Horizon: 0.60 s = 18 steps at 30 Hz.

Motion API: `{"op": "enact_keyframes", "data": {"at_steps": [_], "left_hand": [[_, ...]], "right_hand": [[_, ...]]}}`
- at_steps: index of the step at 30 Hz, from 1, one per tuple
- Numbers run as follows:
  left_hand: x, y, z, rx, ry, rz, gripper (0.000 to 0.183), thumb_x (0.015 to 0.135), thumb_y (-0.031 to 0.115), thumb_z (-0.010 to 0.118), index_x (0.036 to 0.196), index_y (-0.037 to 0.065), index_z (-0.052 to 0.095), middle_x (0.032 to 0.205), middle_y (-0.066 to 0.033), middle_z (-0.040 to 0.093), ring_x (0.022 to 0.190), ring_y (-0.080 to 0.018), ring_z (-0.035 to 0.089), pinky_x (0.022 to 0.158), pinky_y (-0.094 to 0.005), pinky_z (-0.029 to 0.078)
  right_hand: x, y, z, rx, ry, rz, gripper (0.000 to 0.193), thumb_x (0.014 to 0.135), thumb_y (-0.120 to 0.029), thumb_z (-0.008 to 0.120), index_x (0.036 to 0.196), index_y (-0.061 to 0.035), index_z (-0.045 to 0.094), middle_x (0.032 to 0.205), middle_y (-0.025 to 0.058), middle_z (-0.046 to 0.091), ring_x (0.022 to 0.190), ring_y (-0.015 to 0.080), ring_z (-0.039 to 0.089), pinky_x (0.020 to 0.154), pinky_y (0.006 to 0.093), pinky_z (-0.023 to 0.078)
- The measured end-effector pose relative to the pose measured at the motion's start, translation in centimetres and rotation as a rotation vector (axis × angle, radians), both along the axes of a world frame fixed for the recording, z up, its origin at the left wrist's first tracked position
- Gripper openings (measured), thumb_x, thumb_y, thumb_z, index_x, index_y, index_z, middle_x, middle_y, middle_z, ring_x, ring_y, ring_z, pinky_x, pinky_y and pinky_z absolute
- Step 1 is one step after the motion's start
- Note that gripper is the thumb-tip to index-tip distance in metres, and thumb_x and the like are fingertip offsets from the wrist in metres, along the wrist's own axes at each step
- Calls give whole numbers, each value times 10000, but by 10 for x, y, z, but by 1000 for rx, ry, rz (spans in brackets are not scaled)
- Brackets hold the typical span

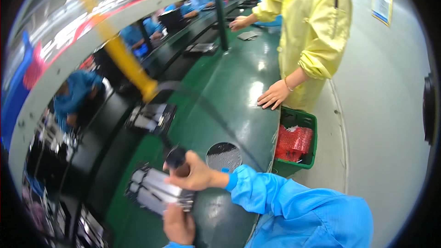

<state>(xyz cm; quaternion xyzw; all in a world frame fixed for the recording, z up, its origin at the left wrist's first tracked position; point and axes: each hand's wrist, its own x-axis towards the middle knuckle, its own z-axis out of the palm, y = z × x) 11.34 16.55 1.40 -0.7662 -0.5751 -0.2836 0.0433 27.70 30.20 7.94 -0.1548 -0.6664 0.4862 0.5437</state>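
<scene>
In my right hand (195,174) is a dark, cylindrical electric screwdriver (176,157); my fingers wrap round its body. The tool stands above a flat device assembly (149,188) with pale panels and a black, uneven edge, lying on the green bench. Its tip is hidden behind the hand. My left hand (179,225) is at the near edge of that assembly, seeming to touch it; its fingers are smeared by motion. Farther along the bench lies a second, similar assembly (151,117).
A round dish with a grey, ridged surface (223,156) sits on the green bench (229,92). Across it stands a person in yellow (312,36), one hand on the bench edge. A green bin (314,144) holds red bubble wrap (294,141). A blurred cable (216,115) hangs overhead.
</scene>
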Motion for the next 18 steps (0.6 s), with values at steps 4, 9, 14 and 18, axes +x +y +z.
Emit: {"op": "enact_keyframes", "data": {"at_steps": [4, 9, 14, 18], "left_hand": [[-75, 66, 24, -352, -63, 301, 473, 723, 86, 611, 1172, -34, 525, 1203, -257, 522, 1110, -409, 501, 957, -489, 364], [-167, 87, -2, 37, 224, 425, 422, 743, 93, 622, 1153, 6, 569, 1059, -234, 598, 941, -393, 584, 828, -436, 474], [-251, 23, 2, -159, 188, 427, 528, 718, 31, 586, 1229, -50, 479, 1296, -293, 433, 1159, -436, 455, 963, -442, 379], [-276, -23, 39, -220, 84, 499, 562, 665, 7, 564, 1221, -38, 491, 1297, -277, 441, 1177, -412, 454, 1012, -412, 360]], "right_hand": [[6, -5, -11, -101, 55, 109, 225, 793, -45, 677, 897, -28, 479, 587, -33, 481, 486, 21, 452, 423, 208, 335], [-3, -4, -16, -115, -32, 94, 264, 748, -88, 693, 870, -12, 471, 594, -6, 475, 521, 60, 453, 471, 247, 363], [-24, -27, 2, -66, -109, 26, 353, 687, -121, 702, 954, 5, 510, 716, 59, 536, 642, 125, 539, 604, 287, 459], [-35, -50, 8, -358, -199, -36, 352, 682, -146, 768, 928, -16, 553, 752, 13, 585, 658, 81, 566, 564, 241, 463]]}}
